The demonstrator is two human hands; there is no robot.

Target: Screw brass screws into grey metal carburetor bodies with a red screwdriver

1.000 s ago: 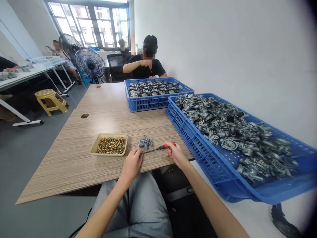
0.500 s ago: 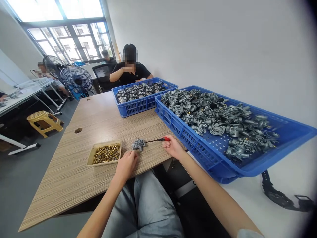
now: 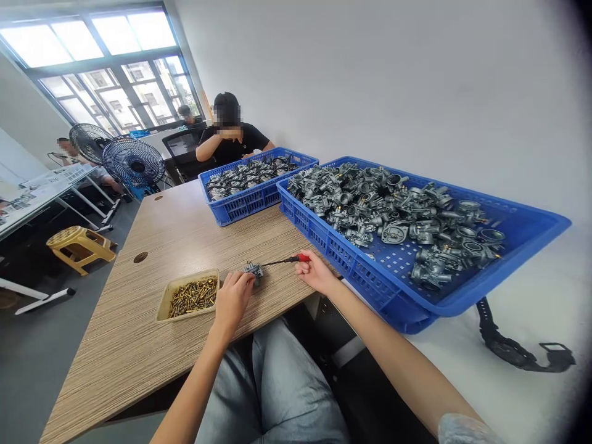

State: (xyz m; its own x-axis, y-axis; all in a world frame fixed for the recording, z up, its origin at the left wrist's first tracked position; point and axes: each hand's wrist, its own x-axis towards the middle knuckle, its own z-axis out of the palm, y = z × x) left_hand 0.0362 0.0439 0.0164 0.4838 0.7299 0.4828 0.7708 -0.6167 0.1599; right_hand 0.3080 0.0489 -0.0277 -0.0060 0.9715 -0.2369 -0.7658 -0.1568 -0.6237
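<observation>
1. The left hand is grasping the die-cast carburetor body, fingers curled over it, forearm reaching in from the near table edge.
2. The right hand is closed on a red-handled screwdriver, wrist bent, thin shaft reaching to the carburetor body.
3. A beige tray of brass screws sits just left of the carburetor body on the wooden table.
4. A blue plastic crate heaped with more carburetor bodies lies just right of it.

White wall right; large bright window far end; pedestal fans; yellow stool on grey floor.
</observation>
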